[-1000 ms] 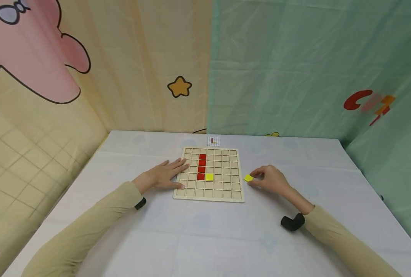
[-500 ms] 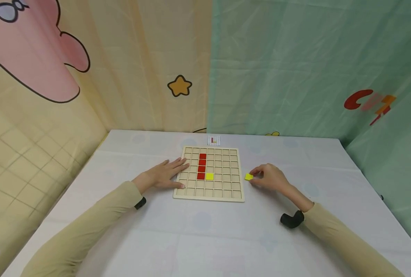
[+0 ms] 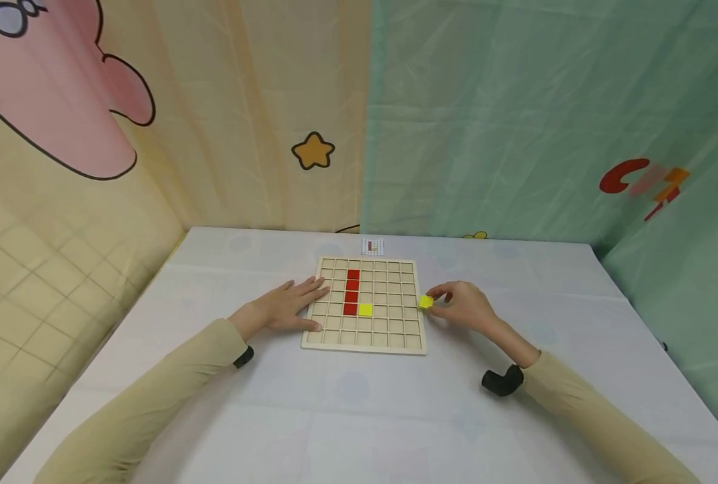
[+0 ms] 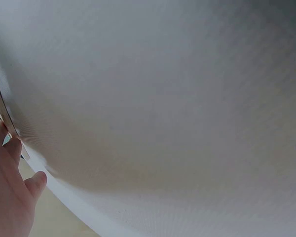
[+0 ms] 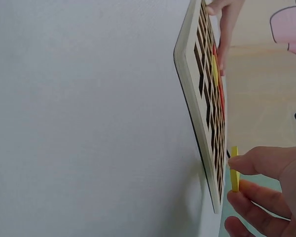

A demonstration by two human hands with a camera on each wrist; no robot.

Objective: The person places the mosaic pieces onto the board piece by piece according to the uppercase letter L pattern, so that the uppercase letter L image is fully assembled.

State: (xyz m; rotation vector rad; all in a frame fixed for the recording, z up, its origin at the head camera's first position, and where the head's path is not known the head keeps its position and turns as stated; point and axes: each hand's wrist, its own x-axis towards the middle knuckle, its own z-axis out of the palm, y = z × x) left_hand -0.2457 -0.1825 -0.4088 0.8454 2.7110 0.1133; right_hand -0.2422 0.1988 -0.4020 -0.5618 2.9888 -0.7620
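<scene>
A wooden grid board [image 3: 362,341] lies flat on the table. Several red squares [image 3: 351,296] form a column in it, and one yellow square [image 3: 365,310] sits to the right of the column's lowest one. My left hand [image 3: 282,306] rests spread on the board's left edge, fingers straight. Beside the right edge, my right hand [image 3: 464,308] pinches a yellow square tile [image 3: 425,302] between thumb and fingers. The right wrist view shows that tile [image 5: 235,170] edge-on, held above the table surface and apart from the board [image 5: 195,106].
A small card [image 3: 372,247] printed with a coloured grid pattern lies behind the board. White cloth covers the table [image 3: 347,417]. Patterned curtains [image 3: 486,121] hang behind and at both sides.
My right hand has carried the yellow tile slightly left and away from me, up to the board's right edge. My left hand stays in place on the board.
</scene>
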